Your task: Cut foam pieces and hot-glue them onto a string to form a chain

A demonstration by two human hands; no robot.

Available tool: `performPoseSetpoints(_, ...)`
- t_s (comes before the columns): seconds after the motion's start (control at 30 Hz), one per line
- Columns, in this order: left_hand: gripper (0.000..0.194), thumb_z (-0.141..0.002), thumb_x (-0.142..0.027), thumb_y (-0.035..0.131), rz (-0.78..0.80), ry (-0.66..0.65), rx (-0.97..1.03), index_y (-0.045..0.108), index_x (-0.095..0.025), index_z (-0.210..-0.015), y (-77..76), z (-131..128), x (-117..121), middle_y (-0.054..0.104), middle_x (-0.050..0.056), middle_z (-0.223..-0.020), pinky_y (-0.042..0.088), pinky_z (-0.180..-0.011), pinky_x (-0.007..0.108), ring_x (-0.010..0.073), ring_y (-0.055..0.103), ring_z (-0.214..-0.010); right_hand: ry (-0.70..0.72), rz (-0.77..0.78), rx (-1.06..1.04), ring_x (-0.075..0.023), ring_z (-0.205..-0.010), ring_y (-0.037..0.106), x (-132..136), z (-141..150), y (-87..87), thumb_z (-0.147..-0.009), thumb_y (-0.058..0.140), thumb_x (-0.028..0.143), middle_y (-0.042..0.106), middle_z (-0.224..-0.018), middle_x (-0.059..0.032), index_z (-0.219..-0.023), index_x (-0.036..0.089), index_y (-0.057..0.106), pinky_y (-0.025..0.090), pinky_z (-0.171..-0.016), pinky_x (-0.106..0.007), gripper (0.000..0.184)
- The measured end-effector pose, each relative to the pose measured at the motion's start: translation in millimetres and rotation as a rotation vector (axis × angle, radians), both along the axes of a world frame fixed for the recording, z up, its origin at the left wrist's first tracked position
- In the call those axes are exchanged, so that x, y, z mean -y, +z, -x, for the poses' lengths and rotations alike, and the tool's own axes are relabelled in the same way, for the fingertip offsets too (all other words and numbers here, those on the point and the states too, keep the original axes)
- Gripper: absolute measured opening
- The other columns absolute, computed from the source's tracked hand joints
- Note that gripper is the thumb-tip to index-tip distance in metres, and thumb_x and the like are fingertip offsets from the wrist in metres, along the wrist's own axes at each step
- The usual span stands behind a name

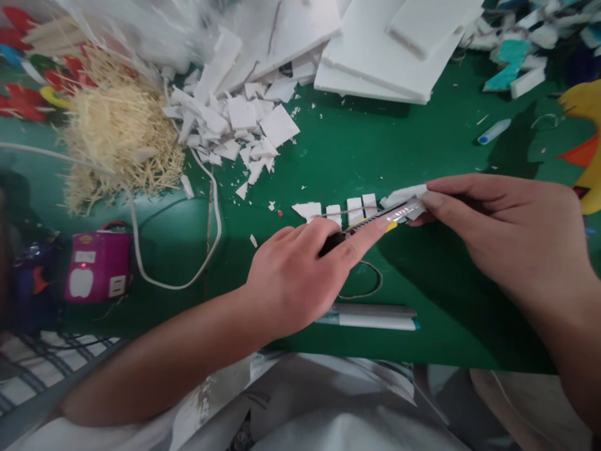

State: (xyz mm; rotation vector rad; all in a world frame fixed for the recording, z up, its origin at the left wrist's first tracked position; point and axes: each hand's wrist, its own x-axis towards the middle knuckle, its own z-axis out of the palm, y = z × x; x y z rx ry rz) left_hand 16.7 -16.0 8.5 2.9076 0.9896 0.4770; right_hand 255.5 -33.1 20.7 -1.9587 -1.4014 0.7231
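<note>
My left hand (300, 269) is closed around a snap-off utility knife (369, 222), its index finger stretched along the body. The knife points up and right, its front end against a white foam piece (404, 195). My right hand (511, 225) pinches that piece at its right end between thumb and fingers. To the left lie several small white foam blocks (354, 212) in a row, with a thin grey cord across them. Below the knife is a loop of cord (380, 279) on the green table (451, 294). My left hand hides part of the row and the knife's handle.
White foam scraps (235, 125) and stacked foam sheets (375, 62) lie at the back. Straw-like shavings (122, 138), a white cable (173, 286) and a magenta box (98, 266) are at left. Pens (375, 321) lie in front; a blue-tipped marker (494, 131) and yellow figure (585, 113) at right.
</note>
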Motion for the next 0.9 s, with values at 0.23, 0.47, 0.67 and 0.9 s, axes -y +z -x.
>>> performPoseSetpoints(0.23,0.037,-0.102,-0.017,0.061,-0.271,0.073,-0.003,0.073,-0.038,-0.131,-1.2,-6.8,4.6,0.073,-0.003,-0.085,0.046,-0.055,0.025,0.0099,0.069,-0.067,-0.036,0.001,-0.073,-0.0125,-0.063,0.069,0.0,-0.6,0.6,-0.079,0.07,0.034,0.074,-0.065,0.003,-0.084,0.027,0.082,0.055,-0.061,-0.026,0.015)
performPoseSetpoints(0.47,0.041,-0.101,-0.017,0.06,-0.229,0.046,0.039,0.069,-0.034,-0.137,-5.9,-3.7,4.4,0.071,-0.002,-0.088,0.049,-0.061,0.023,0.0094,0.067,-0.071,-0.047,-0.005,-0.098,-0.0105,-0.063,0.069,0.9,-2.1,-0.2,-0.079,0.073,0.031,0.074,-0.064,0.0051,-0.081,0.03,0.083,0.055,-0.063,-0.024,0.01)
performPoseSetpoints(0.67,0.041,-0.103,-0.014,0.055,-0.165,0.015,0.046,0.068,-0.03,-0.138,-5.7,-4.2,3.5,0.069,-0.002,-0.083,0.046,-0.059,0.025,0.0101,0.064,-0.066,-0.041,-0.001,-0.082,-0.0125,-0.065,0.071,0.6,0.0,-0.2,-0.081,0.072,0.032,0.075,-0.066,0.0041,-0.083,0.028,0.083,0.058,-0.066,-0.026,0.012)
performPoseSetpoints(0.9,0.042,-0.104,-0.015,0.05,-0.051,-0.047,-0.006,0.06,-0.022,-0.143,-1.6,0.9,1.7,0.073,-0.001,-0.09,0.052,-0.06,0.023,0.0095,0.066,-0.068,-0.029,-0.021,-0.044,-0.0181,-0.069,0.074,2.8,0.7,-2.4,-0.085,0.073,0.034,0.075,-0.069,0.004,-0.083,0.032,0.082,0.062,-0.071,-0.032,0.009)
